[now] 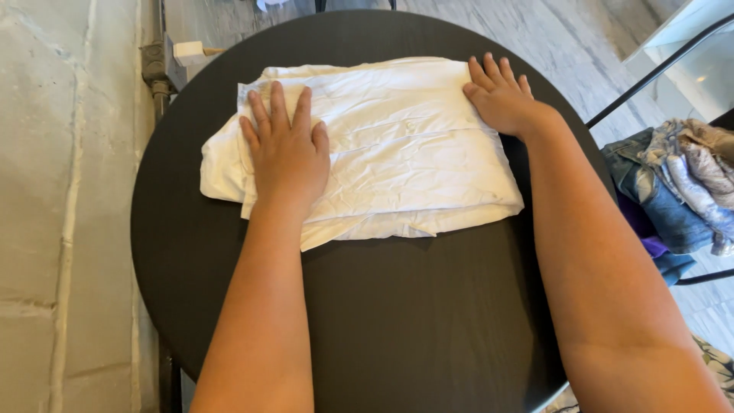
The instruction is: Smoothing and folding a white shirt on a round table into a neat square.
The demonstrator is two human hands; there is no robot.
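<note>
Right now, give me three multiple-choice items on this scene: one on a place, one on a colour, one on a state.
1. Where does the left hand rest?
A. on the white cloth
B. on the bare table
C. on the chair

2. What colour is the round table?
A. white
B. black
C. red

3. How does the right hand lie?
A. in a fist
B. lifted clear
C. flat, fingers spread

Answers: 1 A, the palm presses the cloth's left part. 2 B, the bare top is black. 3 C, it lies open on the cloth's far right corner.
</note>
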